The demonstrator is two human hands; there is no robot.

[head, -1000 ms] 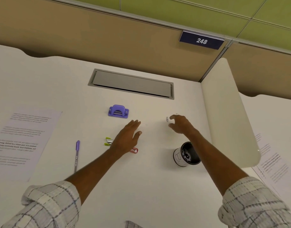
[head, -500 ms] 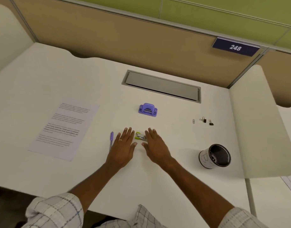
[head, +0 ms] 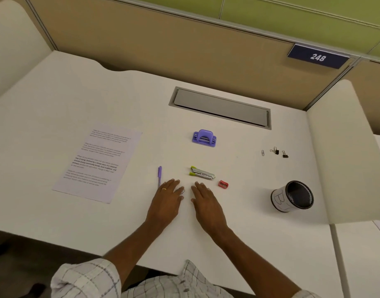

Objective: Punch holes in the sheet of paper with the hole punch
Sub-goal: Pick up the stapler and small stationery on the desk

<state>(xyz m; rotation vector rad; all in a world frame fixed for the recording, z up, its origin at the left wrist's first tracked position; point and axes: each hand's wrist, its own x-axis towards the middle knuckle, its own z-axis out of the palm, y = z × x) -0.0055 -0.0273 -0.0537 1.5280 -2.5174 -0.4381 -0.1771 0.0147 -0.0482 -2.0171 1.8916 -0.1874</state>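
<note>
Both hands, left hand (head: 166,202) and right hand (head: 206,203), rest flat, fingers spread, holding nothing; I judge I should first slide the sheet of paper (head: 97,162), lying left, toward the hole punch (head: 204,138), standing centre-rear.

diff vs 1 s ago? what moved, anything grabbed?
Both hands pulled back toward the body: the right hand came off the paper clip on the far right, the left hand drew back off the stapler and red sharpener. They now lie flat, side by side, holding nothing. The hole punch, sheet of paper, pen and cup lie untouched.
</note>
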